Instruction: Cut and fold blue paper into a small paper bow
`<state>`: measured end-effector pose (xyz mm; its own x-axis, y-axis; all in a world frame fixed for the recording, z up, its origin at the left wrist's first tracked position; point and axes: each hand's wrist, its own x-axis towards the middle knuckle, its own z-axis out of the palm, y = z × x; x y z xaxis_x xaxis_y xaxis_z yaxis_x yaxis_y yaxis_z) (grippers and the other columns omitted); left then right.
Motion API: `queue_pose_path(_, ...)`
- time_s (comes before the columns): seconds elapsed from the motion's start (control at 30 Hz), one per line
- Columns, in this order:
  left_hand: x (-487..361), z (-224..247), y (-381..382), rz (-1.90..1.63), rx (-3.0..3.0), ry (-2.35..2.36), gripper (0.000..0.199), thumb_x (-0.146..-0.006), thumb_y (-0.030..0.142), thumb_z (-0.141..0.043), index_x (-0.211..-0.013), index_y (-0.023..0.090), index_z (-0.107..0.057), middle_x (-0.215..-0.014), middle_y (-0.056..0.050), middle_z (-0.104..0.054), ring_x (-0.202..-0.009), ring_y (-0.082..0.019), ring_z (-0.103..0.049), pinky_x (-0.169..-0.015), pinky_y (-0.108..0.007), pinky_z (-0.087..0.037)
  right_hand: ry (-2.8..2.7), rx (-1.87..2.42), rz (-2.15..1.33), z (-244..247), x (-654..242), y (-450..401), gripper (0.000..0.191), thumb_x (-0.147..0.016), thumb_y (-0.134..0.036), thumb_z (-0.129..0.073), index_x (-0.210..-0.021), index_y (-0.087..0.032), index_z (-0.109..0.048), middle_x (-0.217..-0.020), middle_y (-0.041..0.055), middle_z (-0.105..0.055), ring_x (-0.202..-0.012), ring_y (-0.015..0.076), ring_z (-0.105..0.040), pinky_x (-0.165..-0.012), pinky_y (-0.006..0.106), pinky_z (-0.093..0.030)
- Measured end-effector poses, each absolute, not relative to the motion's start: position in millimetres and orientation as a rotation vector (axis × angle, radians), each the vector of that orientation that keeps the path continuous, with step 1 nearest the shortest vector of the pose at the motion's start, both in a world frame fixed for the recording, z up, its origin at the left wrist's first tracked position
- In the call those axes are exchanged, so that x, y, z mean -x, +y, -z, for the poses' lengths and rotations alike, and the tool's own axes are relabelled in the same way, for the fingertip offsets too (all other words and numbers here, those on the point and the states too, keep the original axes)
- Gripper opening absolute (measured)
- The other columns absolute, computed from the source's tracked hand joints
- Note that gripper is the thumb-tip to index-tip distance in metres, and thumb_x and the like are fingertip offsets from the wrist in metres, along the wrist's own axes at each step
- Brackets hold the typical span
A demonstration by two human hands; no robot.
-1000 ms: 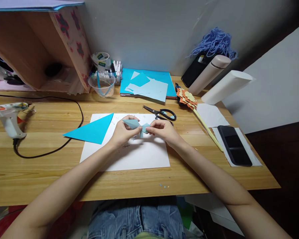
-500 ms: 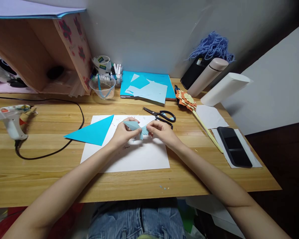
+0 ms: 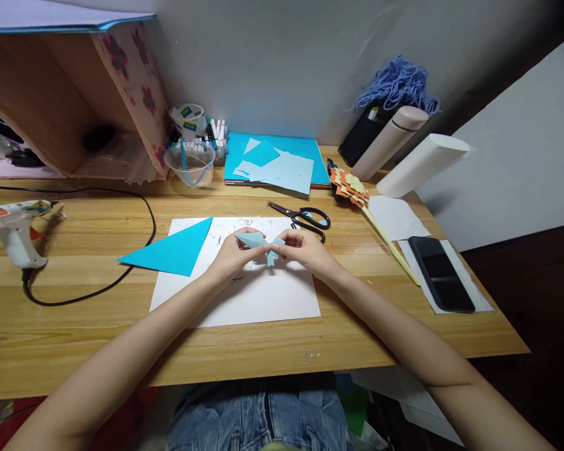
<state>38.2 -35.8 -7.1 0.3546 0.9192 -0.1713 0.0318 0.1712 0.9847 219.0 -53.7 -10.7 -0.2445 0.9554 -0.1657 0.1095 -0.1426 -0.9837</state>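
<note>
Between my hands is a small folded light-blue paper piece [image 3: 250, 239], held just above a white sheet [image 3: 263, 300]. My left hand [image 3: 232, 254] pinches its left part, thumb on the near side. My right hand [image 3: 305, 249] grips the right part, with its thumb near the left thumb at the middle. A narrow strip of the piece hangs down below the thumbs. Some of the paper is hidden behind my fingers. Left of my left hand lies a bright blue paper triangle [image 3: 173, 250], overlapping the sheet. Black-handled scissors [image 3: 301, 216] rest just beyond my right hand.
A glue gun [image 3: 16, 235] with a black cord stands at left. Behind are a clear plastic cup [image 3: 190, 169], tape roll [image 3: 188, 120], markers [image 3: 219, 134] and blue paper stack [image 3: 230, 153]. At right lie an orange-yellow paper flower [image 3: 350, 186], a phone [image 3: 442, 274] and a bottle [image 3: 390, 144].
My right thumb has moved left to the middle of the folded paper, close to the left thumb. The paper's right part has changed angle. The view has shifted slightly.
</note>
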Motion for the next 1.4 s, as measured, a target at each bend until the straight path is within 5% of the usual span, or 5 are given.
queue_pose_path(0.57,-34.1,6.3,-33.9,-0.707,-1.283,1.07,0.039,-0.061,0.041,-0.072,-0.091,0.016,-0.061,-0.083,-0.002,-0.062,-0.062,-0.01,-0.051,-0.061,-0.024,-0.038,-1.41,1.297,-1.423,8.0,-218.7,-54.1,0.013,-0.071,-0.027,-0.062,-0.074,-0.014,-0.061,-0.067,0.0005,-0.06,-0.057,0.0099,-0.055,-0.056,0.023,-0.043)
queue_pose_path(1.4,-35.7,3.0,-35.0,-0.736,-1.262,1.062,0.037,-0.06,0.039,-0.072,-0.086,0.016,-0.061,-0.083,-0.002,-0.062,-0.06,-0.01,-0.053,-0.06,-0.024,-0.04,-1.376,1.316,-1.429,2.3,-218.0,-54.6,0.027,-0.064,-0.038,-0.071,-0.071,-0.014,-0.061,-0.066,0.0012,-0.061,-0.059,0.0117,-0.057,-0.059,0.025,-0.044)
